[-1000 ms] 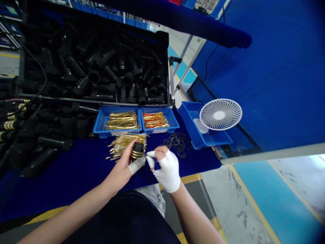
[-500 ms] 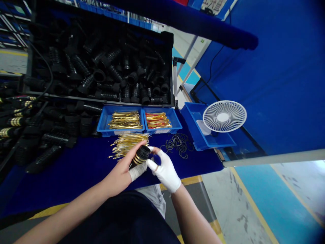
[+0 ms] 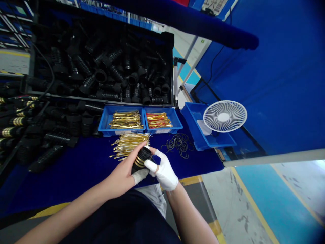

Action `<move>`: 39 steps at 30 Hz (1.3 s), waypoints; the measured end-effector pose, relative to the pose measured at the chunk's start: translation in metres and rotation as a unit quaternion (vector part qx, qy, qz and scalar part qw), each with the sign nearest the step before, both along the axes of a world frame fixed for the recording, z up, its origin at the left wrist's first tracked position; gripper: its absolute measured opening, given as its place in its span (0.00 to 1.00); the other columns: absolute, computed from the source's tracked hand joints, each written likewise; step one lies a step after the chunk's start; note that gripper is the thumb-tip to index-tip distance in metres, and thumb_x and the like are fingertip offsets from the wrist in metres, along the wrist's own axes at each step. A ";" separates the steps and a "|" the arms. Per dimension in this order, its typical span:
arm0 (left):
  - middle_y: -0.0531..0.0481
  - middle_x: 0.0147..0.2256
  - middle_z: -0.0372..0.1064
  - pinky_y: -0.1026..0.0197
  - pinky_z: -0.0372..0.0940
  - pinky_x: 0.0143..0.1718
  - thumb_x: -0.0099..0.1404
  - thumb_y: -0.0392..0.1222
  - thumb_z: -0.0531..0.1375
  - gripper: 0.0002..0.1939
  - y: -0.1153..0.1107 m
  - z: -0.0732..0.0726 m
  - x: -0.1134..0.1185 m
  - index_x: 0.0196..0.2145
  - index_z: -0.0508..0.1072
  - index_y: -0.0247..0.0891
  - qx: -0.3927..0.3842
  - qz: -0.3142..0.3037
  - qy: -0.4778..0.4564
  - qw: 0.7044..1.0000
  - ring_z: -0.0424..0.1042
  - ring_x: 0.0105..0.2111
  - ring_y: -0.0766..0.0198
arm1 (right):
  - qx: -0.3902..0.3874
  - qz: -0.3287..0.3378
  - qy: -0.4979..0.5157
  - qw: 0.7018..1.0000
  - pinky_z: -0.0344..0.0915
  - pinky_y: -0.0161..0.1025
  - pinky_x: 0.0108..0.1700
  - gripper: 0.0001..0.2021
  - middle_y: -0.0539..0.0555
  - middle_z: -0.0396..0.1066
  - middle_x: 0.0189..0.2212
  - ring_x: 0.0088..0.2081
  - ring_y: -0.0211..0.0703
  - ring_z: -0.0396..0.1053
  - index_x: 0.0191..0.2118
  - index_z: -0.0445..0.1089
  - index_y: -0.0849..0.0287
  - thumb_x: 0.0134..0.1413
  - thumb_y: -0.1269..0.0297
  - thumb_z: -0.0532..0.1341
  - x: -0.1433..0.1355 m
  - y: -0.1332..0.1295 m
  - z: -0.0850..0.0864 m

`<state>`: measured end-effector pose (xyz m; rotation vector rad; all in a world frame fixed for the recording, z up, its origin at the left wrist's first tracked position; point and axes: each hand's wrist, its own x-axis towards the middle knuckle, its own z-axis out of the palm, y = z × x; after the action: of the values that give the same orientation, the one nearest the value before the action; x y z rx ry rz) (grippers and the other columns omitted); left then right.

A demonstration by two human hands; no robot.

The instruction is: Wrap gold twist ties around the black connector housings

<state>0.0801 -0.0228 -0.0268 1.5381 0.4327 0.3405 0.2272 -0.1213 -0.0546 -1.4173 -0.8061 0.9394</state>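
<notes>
The bare left hand point(image 3: 125, 172), its thumb wrapped in pale tape, grips a short black cylinder with gold-coloured bands point(image 3: 139, 162) above the near edge of the blue cloth-covered table point(image 3: 83, 166). The right hand point(image 3: 164, 172), in a white glove that leaves some fingertips bare, closes thumb and fingers on the cylinder's right side. The cylinder's long axis is tilted: its upper end points away from the person and to the right; fingers hide its lower end and part of its bands.

Just beyond lie a loose pile of thin gold-coloured strips point(image 3: 128, 145) and a tangle of dark curved rings point(image 3: 179, 145). Behind, one shallow blue plastic tray point(image 3: 108, 133) holds gold-coloured strips; its neighbour, a smaller blue plastic tray point(image 3: 175, 129), holds gold and red ones. A round white fan grille point(image 3: 223, 117) partly covers a blue plastic bin point(image 3: 192, 122). Farthest, a large black crate point(image 3: 101, 100) holds jumbled black ribbed tubes point(image 3: 87, 81), its back lost in shadow.
</notes>
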 end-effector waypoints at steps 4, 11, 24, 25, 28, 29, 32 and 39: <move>0.45 0.69 0.55 0.50 0.49 0.68 0.66 0.48 0.64 0.38 -0.003 0.004 -0.002 0.70 0.56 0.46 -0.012 0.032 -0.001 0.999 0.53 0.69 0.46 | 0.050 -0.032 -0.051 0.997 0.71 0.46 0.51 0.23 0.55 0.77 0.44 0.44 0.49 0.75 0.50 0.76 0.54 0.46 0.55 0.73 -0.003 0.000 0.004; 0.50 0.21 0.71 0.64 0.63 0.16 0.65 0.73 0.50 0.39 -0.022 -0.027 -0.005 0.54 0.73 0.35 -0.321 -0.020 0.040 0.946 0.64 0.14 0.66 | 0.113 0.107 -0.012 0.988 0.69 0.43 0.49 0.27 0.52 0.77 0.38 0.41 0.49 0.74 0.42 0.80 0.55 0.34 0.46 0.77 -0.002 0.000 0.011; 0.53 0.19 0.65 0.65 0.65 0.17 0.68 0.68 0.52 0.33 -0.011 -0.017 0.003 0.49 0.75 0.34 -0.537 0.016 -0.013 0.843 0.58 0.15 0.70 | -0.059 -0.014 -0.434 0.899 0.68 0.42 0.55 0.17 0.55 0.76 0.50 0.51 0.46 0.74 0.57 0.71 0.52 0.64 0.64 0.60 0.044 -0.016 0.006; 0.51 0.23 0.67 0.62 0.69 0.22 0.70 0.65 0.51 0.31 -0.008 -0.013 0.004 0.53 0.73 0.36 -0.541 0.033 -0.017 0.840 0.62 0.18 0.69 | -0.137 -0.040 -0.493 0.859 0.69 0.43 0.53 0.18 0.56 0.75 0.51 0.50 0.47 0.75 0.57 0.70 0.52 0.64 0.67 0.59 0.059 -0.014 -0.002; 0.45 0.33 0.73 0.50 0.75 0.41 0.73 0.56 0.52 0.24 -0.003 -0.008 0.005 0.57 0.68 0.37 -0.550 0.045 -0.019 0.834 0.72 0.29 0.63 | -0.265 -0.026 -0.576 0.773 0.70 0.40 0.45 0.20 0.55 0.75 0.50 0.42 0.46 0.77 0.53 0.72 0.52 0.56 0.75 0.62 0.090 -0.009 -0.022; 0.44 0.36 0.74 0.47 0.73 0.46 0.73 0.52 0.54 0.21 -0.002 -0.008 0.005 0.57 0.68 0.36 -0.549 0.051 -0.018 0.834 0.73 0.31 0.62 | -0.274 -0.018 -0.584 0.764 0.70 0.39 0.42 0.20 0.54 0.74 0.50 0.40 0.45 0.76 0.51 0.73 0.52 0.54 0.75 0.63 0.094 -0.008 -0.026; 0.42 0.39 0.75 0.40 0.69 0.54 0.71 0.43 0.58 0.13 -0.001 -0.013 0.005 0.50 0.70 0.34 -0.521 0.091 -0.017 0.849 0.74 0.30 0.64 | -0.258 -0.049 -0.596 0.759 0.68 0.38 0.38 0.18 0.55 0.71 0.51 0.37 0.44 0.76 0.49 0.73 0.52 0.52 0.75 0.63 0.095 -0.010 -0.028; 0.52 0.38 0.74 0.39 0.68 0.56 0.66 0.36 0.65 0.16 -0.002 -0.020 0.009 0.50 0.69 0.43 -0.456 0.141 -0.020 0.878 0.73 0.30 0.68 | -0.161 -0.118 -0.570 0.797 0.70 0.39 0.46 0.12 0.55 0.73 0.48 0.45 0.46 0.75 0.47 0.72 0.54 0.59 0.72 0.60 0.108 -0.018 -0.028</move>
<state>0.0890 -0.0250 -0.0472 0.5394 0.6672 0.3216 0.3357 -0.1397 -0.0821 -2.3507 -1.3129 -0.1090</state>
